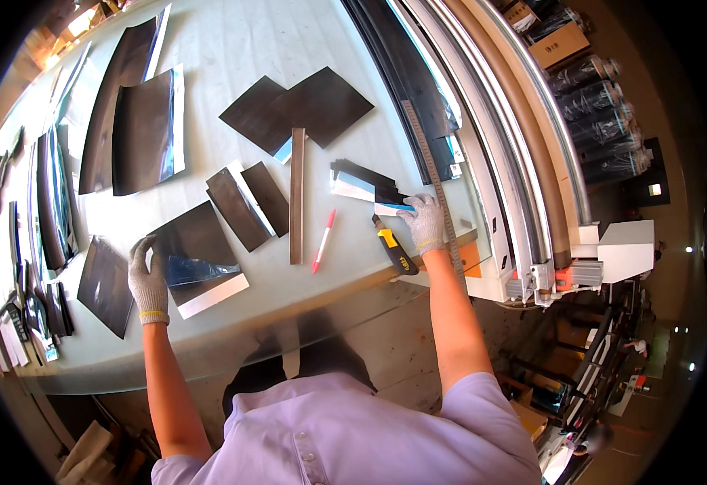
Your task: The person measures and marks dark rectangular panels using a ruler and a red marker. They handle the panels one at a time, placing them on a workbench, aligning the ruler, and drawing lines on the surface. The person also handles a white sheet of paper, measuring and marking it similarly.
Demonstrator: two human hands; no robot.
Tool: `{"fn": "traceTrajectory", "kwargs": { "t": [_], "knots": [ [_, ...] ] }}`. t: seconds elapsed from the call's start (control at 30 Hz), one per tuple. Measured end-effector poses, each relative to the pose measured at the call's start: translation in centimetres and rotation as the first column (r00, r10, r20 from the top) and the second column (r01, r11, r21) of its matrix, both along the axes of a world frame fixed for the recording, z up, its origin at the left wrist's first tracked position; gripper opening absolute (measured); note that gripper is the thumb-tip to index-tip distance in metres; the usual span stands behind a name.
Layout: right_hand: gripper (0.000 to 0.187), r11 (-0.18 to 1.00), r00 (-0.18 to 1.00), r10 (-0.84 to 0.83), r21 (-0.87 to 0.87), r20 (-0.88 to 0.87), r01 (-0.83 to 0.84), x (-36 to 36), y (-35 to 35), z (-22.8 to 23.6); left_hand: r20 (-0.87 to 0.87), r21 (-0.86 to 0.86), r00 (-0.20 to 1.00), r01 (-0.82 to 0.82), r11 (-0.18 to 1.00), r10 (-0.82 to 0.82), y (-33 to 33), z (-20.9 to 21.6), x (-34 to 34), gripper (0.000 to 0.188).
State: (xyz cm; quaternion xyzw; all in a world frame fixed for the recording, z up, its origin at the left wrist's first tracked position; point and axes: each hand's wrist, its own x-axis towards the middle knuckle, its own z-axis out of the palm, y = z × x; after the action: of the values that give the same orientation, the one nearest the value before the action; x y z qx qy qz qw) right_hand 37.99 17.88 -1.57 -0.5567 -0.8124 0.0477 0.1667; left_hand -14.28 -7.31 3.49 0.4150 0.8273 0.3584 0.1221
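Note:
My left hand (148,283), in a grey knitted glove, grips the left edge of a dark film sheet (192,238) with a white strip along its near edge. My right hand (424,222), gloved too, has its fingertips closed at the right end of some short dark film strips (363,179); the exact grip is partly hidden. Just left of it lies a yellow and black utility knife (394,246). A red and white marker (324,241) and a narrow brown strip (297,198) lie between my hands. A long metal ruler (428,158) runs beside my right hand.
Dark sheets (321,101) lie at the far middle, with larger curled ones (147,133) to the left. Smaller dark pieces (248,202) are nearer. Long rollers and rails (523,137) border the table's right side. Wrapped rolls (600,121) stand beyond.

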Motion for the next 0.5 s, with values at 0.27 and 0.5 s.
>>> {"fn": "traceTrajectory", "kwargs": {
  "t": [0.27, 0.5],
  "knots": [
    [0.012, 0.99, 0.982, -0.099, 0.116, 0.163, 0.081, -0.4, -0.3, 0.2, 0.027, 0.185, 0.997, 0.061, 0.981, -0.067, -0.6, 3.5, 5.8, 0.026],
    [0.007, 0.975, 0.795, -0.218, -0.087, -0.565, 0.206, -10.1, -11.0, 9.6, 0.468, 0.14, 0.731, 0.493, 0.859, -0.496, 1.1, 5.7, 16.1, 0.029]
  ]
}}
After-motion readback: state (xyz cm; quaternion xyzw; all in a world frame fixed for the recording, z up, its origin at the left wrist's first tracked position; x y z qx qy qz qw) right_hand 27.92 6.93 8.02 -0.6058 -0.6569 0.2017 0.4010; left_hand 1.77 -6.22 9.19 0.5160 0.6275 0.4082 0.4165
